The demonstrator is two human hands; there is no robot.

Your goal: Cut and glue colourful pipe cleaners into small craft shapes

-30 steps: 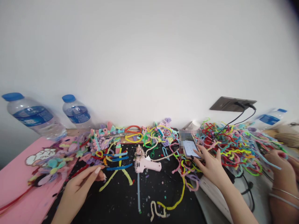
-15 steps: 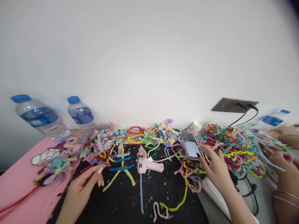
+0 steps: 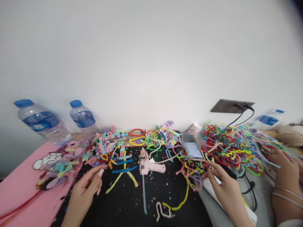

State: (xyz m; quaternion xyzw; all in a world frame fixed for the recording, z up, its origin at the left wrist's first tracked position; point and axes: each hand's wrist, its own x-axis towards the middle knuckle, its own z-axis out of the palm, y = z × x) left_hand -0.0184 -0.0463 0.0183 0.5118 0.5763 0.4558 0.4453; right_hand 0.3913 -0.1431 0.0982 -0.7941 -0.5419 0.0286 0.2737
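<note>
My left hand (image 3: pixel 86 186) hovers over the black mat (image 3: pixel 123 208), thumb and fingers drawn together; whatever lies between them is hidden. Orange and purple fuzzy stems lie near its fingertips. Just right of it is a figure of yellow-green pipe cleaners (image 3: pixel 125 164) crossed by blue ones (image 3: pixel 123 171). My right hand (image 3: pixel 221 184) is open, its forefinger stretched toward the near edge of a phone (image 3: pixel 195 151) with a lit, partly blurred screen. A pink hot glue gun (image 3: pixel 151 167) lies mid-mat with a glue stick (image 3: pixel 144 195) extending from it.
Scissors (image 3: pixel 137 140) lie behind the glue gun. A tangled pipe-cleaner heap (image 3: pixel 236 148) spreads at the right, beside a white power strip (image 3: pixel 214 189). Another person's hand (image 3: pixel 284 170) is far right. Water bottles (image 3: pixel 41 119) stand by the wall under plugged cables (image 3: pixel 228 121).
My right hand has drawn back and down from the phone screen to its near edge. My left hand stays nearly in place. The other person's hand has shifted left in view.
</note>
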